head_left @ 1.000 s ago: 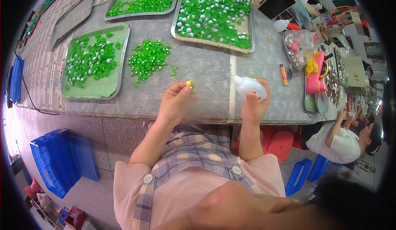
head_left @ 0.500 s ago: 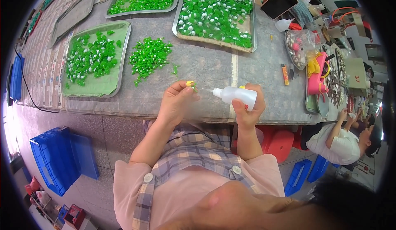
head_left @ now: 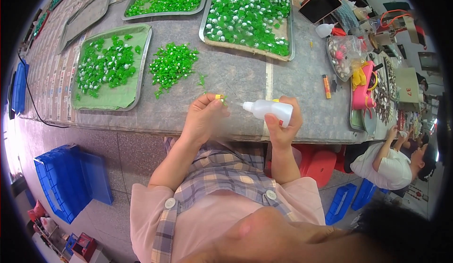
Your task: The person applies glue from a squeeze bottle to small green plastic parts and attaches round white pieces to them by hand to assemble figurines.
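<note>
My left hand (head_left: 203,117) pinches a tiny green plastic piece (head_left: 224,101) between thumb and forefinger, with yellow tape (head_left: 219,97) round a fingertip. In my right hand (head_left: 285,121) is a white squeeze bottle (head_left: 268,108), lying nearly level. Its nozzle points left at the green piece, with a small gap between them. Beyond my left hand lies a loose pile of small green pieces with white dots (head_left: 173,67). Left of the pile, a green-lined tray (head_left: 101,103) holds green pieces with white balls.
A large tray (head_left: 245,46) of green and white pieces and another metal tray (head_left: 163,15) of green pieces stand at the back. An orange tube (head_left: 326,86), a pink container (head_left: 362,88) and a phone-like screen (head_left: 321,5) are to the right. Another person (head_left: 387,165) sits at far right.
Both hands keep almost the same place, the bottle still pointing at the green piece. The view has shifted very slightly.
</note>
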Motion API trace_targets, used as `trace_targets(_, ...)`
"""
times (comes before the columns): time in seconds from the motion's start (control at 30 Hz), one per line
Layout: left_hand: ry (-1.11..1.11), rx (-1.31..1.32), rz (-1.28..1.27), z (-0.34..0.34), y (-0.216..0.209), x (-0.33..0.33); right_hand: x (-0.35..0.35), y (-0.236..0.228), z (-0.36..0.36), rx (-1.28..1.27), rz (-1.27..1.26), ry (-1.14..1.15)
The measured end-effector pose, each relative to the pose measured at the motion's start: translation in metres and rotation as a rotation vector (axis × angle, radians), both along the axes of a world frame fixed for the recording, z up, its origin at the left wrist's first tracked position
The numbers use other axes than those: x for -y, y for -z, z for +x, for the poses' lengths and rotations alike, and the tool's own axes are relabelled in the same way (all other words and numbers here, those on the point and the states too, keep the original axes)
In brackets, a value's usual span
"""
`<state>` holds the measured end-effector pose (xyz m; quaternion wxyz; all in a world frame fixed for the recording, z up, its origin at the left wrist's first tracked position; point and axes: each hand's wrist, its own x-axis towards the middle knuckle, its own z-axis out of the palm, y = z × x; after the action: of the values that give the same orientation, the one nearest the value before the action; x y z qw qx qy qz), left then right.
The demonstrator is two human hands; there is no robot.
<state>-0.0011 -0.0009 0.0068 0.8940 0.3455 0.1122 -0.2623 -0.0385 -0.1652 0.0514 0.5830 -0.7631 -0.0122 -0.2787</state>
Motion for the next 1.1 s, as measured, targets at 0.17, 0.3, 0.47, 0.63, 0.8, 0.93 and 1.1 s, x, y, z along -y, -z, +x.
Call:
trace_targets(0.17,0.007,0.003,-0.070,0.000,0.002,-0.001,0.001,-0.003,0.000,-0.018,0.059,0.027)
trace_targets(0.3,0.014,0.021,-0.066,0.000,0.002,-0.001,0.002,-0.001,0.001,-0.007,0.028,0.021)
trace_targets(0.47,0.014,0.012,-0.089,0.000,0.003,-0.001,0.001,0.001,0.000,-0.030,0.055,0.038)
trace_targets(0.63,-0.009,0.054,-0.020,0.000,0.000,-0.002,0.004,0.003,0.000,0.044,0.208,0.044)
trace_targets(0.8,-0.064,0.144,0.070,0.000,0.000,-0.004,0.003,0.008,-0.003,-0.028,0.243,-0.010)
trace_targets(0.93,-0.068,0.157,0.101,0.000,-0.002,-0.005,0.002,0.011,-0.004,-0.044,0.253,-0.013)
trace_targets(1.1,-0.067,0.153,0.117,0.000,-0.003,-0.005,0.001,0.013,-0.005,-0.057,0.210,-0.005)
